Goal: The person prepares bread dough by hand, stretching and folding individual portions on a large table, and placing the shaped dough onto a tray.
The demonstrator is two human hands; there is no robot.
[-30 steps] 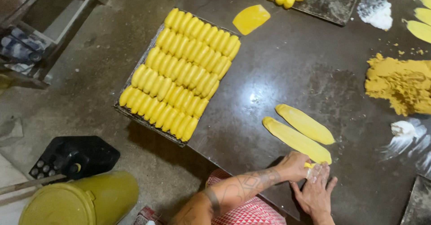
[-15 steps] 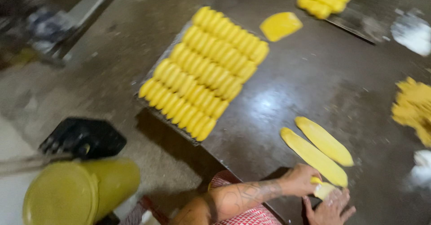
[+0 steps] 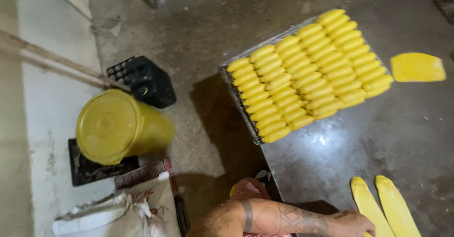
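At the bottom of the frame, a tattooed left arm reached toward the lower right. The left hand (image 3: 352,223) lay at the bottom edge, touching the near end of two long flat yellow dough strips (image 3: 384,207). The edge cut off its fingers, so I could not tell if they were spread or pinching. The right hand was out of the frame. The strips lay side by side on the dark shiny metal counter (image 3: 340,156), in the lower right corner.

Farther up, in the middle right, a wire tray (image 3: 236,100) sat on the counter, hanging over its left edge. It was full of small yellow dough rolls (image 3: 307,71) packed in rows. Just right of the tray lay a flat yellow dough piece (image 3: 417,67).

On the floor at the left stood a big yellow plastic bucket with a lid (image 3: 120,126). Behind it was a black plastic crate (image 3: 142,80). A white sack (image 3: 118,213) lay in the lower left.
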